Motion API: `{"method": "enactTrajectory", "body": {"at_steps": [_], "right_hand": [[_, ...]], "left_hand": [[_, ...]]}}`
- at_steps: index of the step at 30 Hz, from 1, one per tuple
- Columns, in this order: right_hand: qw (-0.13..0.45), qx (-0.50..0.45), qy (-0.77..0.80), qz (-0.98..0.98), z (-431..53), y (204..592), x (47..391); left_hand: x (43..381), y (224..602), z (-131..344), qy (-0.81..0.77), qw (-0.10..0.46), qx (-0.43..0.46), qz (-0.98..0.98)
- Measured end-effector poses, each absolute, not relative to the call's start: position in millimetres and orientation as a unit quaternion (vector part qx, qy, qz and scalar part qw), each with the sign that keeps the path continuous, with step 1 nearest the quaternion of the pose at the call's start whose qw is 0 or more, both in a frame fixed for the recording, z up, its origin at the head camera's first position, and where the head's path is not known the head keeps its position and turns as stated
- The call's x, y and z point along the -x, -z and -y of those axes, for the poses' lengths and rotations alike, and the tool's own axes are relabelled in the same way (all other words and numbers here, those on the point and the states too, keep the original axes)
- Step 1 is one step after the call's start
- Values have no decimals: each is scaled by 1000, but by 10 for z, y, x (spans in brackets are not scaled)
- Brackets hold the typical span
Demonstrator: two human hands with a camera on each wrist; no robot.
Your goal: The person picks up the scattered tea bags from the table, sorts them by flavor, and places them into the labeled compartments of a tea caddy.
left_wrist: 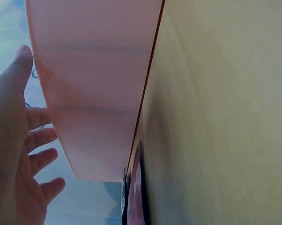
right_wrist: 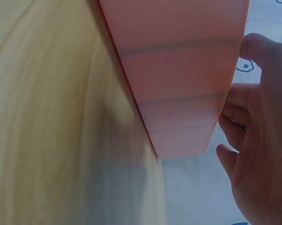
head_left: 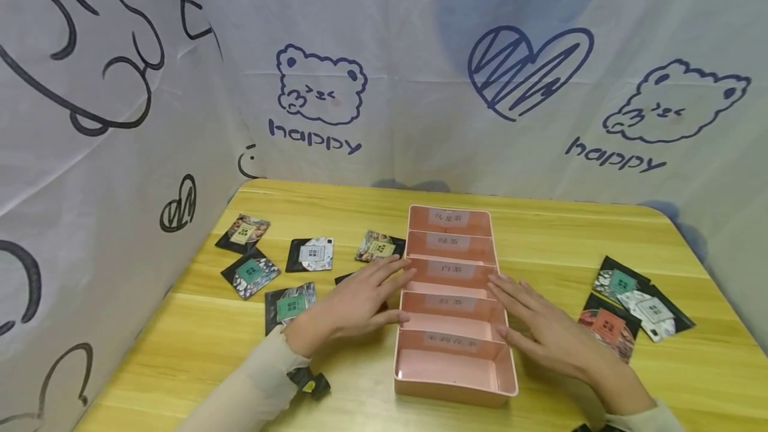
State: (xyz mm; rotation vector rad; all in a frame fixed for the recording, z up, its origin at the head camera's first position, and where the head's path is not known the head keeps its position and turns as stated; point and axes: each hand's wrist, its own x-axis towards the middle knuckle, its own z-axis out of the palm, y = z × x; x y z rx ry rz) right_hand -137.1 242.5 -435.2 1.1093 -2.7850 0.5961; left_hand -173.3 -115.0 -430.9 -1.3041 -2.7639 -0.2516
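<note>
A long pink box (head_left: 454,389) with several compartments in a row lies lengthwise on the table, a labelled strip on the far wall of each. My left hand (head_left: 354,300) is at its left rim, fingers extended and fingertips right at the edge. Across from it, my right hand (head_left: 549,333) meets the right rim with thumb and fingertips, the fingers fairly straight. Both wrist views show the box's smooth side wall (left_wrist: 92,84), with the left thumb and the right thumb (right_wrist: 256,47) up at the top edge. Neither hand holds anything.
Left of the box lie several small black packets with coloured labels, among them a green-labelled one (head_left: 292,307) by my left forearm and a yellow-labelled one (head_left: 380,245) near the box. Three more, including a red-labelled packet (head_left: 609,327), overlap at the right. A printed cloth (head_left: 414,152) hangs behind.
</note>
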Motion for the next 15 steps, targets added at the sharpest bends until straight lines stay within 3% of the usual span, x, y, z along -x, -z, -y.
{"method": "enactTrajectory", "body": {"at_steps": [15], "right_hand": [[27, -328, -191, 925, -2407, 4317, 1355]], "left_hand": [[1843, 4330, 1122, 53, 25, 394, 917]]}}
